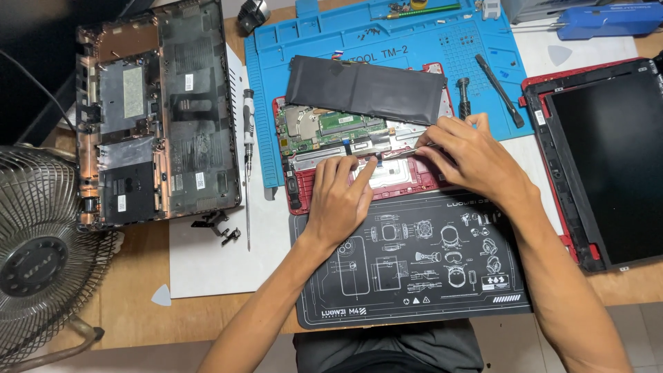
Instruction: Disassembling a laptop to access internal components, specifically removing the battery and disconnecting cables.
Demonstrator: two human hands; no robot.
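Pretty deep into a laptop teardown here, spread all over the wooden counter (131, 318). Bottom cover (155, 114) already off and parked upside down on the left, next to a desk fan (41, 255). Screen half (601, 162) with its red edge lying separate on the right, so looks like the hinges are undone too. Red laptop base (359, 176) sitting in the middle, half on the blue repair mat (387, 34), half on the black printed mat (414, 259). Flat black battery (364, 88) lifted out and resting across the top of the base, green board (324, 128) exposed below it. Still in place as far as visible: the board itself and the thin ribbon cable (394, 153) running across the base.

Left hand (340, 200) flat on the base near the touchpad area, fingertips pressing at the cable, nothing actually held. Right hand (469, 155) pinching the other end of that cable, narrow grip. Long screwdriver (248, 159) lying left of the base, black pry tool (498, 90) up right on the blue mat, loose hinge brackets (219, 226) down by the cover.
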